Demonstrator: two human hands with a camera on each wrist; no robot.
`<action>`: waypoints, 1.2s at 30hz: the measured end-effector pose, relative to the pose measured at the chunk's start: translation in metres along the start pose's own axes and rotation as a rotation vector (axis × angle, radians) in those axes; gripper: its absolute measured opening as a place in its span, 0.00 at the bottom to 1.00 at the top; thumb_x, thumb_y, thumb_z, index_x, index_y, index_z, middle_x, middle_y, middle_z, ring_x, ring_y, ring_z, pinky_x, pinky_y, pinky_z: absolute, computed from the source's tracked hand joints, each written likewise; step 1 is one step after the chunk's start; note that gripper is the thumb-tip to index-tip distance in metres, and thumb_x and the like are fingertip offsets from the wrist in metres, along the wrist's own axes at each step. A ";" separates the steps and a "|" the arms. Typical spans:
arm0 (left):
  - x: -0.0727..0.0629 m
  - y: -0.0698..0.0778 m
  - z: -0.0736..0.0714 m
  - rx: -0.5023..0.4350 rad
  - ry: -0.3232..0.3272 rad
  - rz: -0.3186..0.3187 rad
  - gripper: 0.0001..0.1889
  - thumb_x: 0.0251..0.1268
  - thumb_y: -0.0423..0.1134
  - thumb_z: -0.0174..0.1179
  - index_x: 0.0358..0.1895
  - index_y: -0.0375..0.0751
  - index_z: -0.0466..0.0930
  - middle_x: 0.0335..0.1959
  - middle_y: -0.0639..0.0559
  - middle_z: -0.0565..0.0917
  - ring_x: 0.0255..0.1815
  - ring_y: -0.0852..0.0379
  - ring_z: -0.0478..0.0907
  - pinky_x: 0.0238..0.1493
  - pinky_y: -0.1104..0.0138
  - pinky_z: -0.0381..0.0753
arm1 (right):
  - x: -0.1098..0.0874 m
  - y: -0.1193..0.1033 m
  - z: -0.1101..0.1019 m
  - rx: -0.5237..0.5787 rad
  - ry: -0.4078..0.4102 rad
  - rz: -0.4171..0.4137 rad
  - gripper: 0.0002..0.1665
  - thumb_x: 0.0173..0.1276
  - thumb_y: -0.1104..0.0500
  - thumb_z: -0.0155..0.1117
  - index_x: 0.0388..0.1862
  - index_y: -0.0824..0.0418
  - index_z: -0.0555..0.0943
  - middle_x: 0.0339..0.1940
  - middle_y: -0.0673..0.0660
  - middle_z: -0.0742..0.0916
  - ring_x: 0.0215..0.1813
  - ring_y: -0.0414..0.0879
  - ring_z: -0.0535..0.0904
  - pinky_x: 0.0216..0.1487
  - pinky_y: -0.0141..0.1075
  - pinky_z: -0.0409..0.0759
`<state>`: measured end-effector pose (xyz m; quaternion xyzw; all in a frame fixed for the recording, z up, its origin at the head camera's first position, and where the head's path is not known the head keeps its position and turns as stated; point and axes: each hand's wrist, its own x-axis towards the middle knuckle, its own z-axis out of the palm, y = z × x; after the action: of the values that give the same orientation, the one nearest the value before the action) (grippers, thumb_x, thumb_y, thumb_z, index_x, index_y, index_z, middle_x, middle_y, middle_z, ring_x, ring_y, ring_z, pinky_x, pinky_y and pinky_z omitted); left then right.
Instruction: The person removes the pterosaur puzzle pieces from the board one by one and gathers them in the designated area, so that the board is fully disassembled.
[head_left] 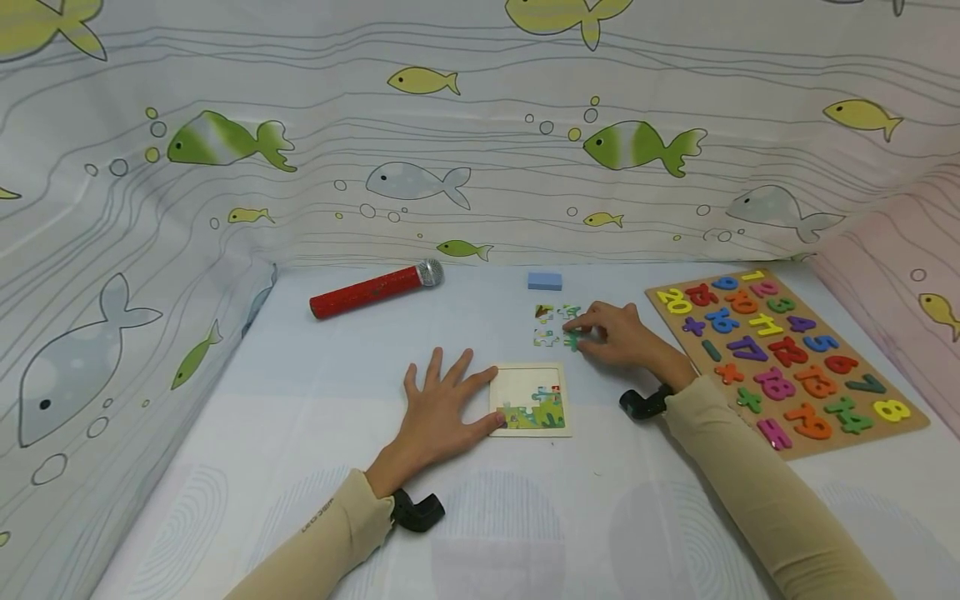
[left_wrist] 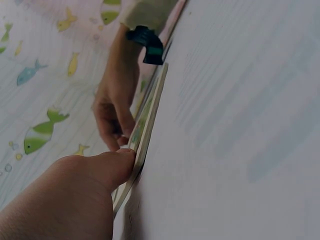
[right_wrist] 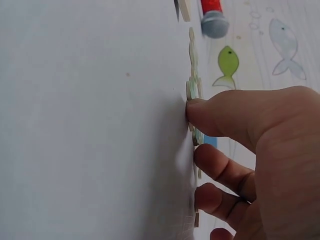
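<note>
My left hand (head_left: 442,412) rests on the table with fingers spread, its thumb and index finger touching the left edge of a square wooden puzzle board (head_left: 567,408). Joined jigsaw pieces (head_left: 532,414) with a green picture fill the board's bottom and right side. Behind the board several loose jigsaw pieces (head_left: 546,337) lie on the table. Over them my right hand (head_left: 618,333) pinches a green jigsaw piece (head_left: 572,341) between thumb and curled fingers. In the right wrist view the thumb (right_wrist: 205,112) presses a piece's edge; the index fingertip is hidden.
A red microphone (head_left: 367,292) with a silver head lies at the back left. Behind the loose pieces sits a blue block (head_left: 545,282). A board of colourful numbers (head_left: 787,358) lies right, beside my right forearm. Fish-patterned cloth (head_left: 510,225) rises at the back.
</note>
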<state>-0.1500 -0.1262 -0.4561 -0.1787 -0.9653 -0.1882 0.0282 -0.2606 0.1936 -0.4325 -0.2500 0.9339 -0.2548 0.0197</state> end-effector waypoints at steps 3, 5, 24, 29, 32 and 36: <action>0.000 -0.001 0.001 -0.005 -0.009 -0.001 0.38 0.62 0.72 0.56 0.75 0.67 0.69 0.82 0.48 0.60 0.84 0.30 0.42 0.72 0.27 0.35 | -0.001 0.003 0.001 0.020 0.016 0.002 0.20 0.66 0.59 0.70 0.57 0.52 0.87 0.39 0.53 0.83 0.36 0.46 0.69 0.43 0.44 0.51; 0.001 -0.002 0.002 -0.007 -0.010 0.002 0.37 0.62 0.72 0.56 0.75 0.67 0.68 0.82 0.48 0.60 0.84 0.30 0.42 0.72 0.27 0.34 | -0.002 0.004 0.001 0.034 0.039 -0.006 0.20 0.66 0.60 0.70 0.57 0.53 0.87 0.39 0.53 0.83 0.37 0.46 0.69 0.43 0.43 0.51; 0.003 -0.004 0.002 0.011 0.009 0.028 0.37 0.63 0.71 0.55 0.75 0.67 0.68 0.82 0.47 0.60 0.84 0.29 0.44 0.71 0.26 0.36 | -0.041 -0.021 0.013 0.175 0.046 -0.144 0.21 0.62 0.54 0.77 0.55 0.53 0.87 0.40 0.49 0.85 0.39 0.42 0.71 0.48 0.45 0.59; 0.003 -0.004 0.002 0.007 0.008 0.030 0.37 0.63 0.71 0.55 0.75 0.66 0.68 0.82 0.47 0.60 0.84 0.29 0.44 0.71 0.27 0.36 | -0.046 -0.037 0.017 0.172 -0.010 -0.212 0.25 0.58 0.52 0.80 0.55 0.52 0.87 0.43 0.49 0.85 0.43 0.44 0.72 0.45 0.42 0.57; 0.002 -0.004 0.002 -0.003 0.008 0.034 0.36 0.64 0.70 0.55 0.75 0.65 0.69 0.82 0.46 0.60 0.84 0.29 0.44 0.71 0.27 0.35 | -0.048 -0.044 0.020 0.163 -0.041 -0.232 0.24 0.58 0.52 0.81 0.55 0.51 0.87 0.43 0.48 0.85 0.46 0.44 0.73 0.46 0.42 0.57; 0.001 -0.003 0.002 0.003 0.021 0.045 0.36 0.64 0.69 0.55 0.75 0.64 0.69 0.82 0.46 0.60 0.83 0.29 0.45 0.71 0.26 0.37 | -0.050 -0.049 0.022 0.127 -0.080 -0.241 0.22 0.61 0.51 0.78 0.54 0.50 0.87 0.44 0.47 0.84 0.50 0.43 0.74 0.48 0.41 0.59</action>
<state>-0.1519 -0.1277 -0.4588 -0.1984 -0.9610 -0.1879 0.0427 -0.1911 0.1706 -0.4328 -0.3686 0.8775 -0.3038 0.0421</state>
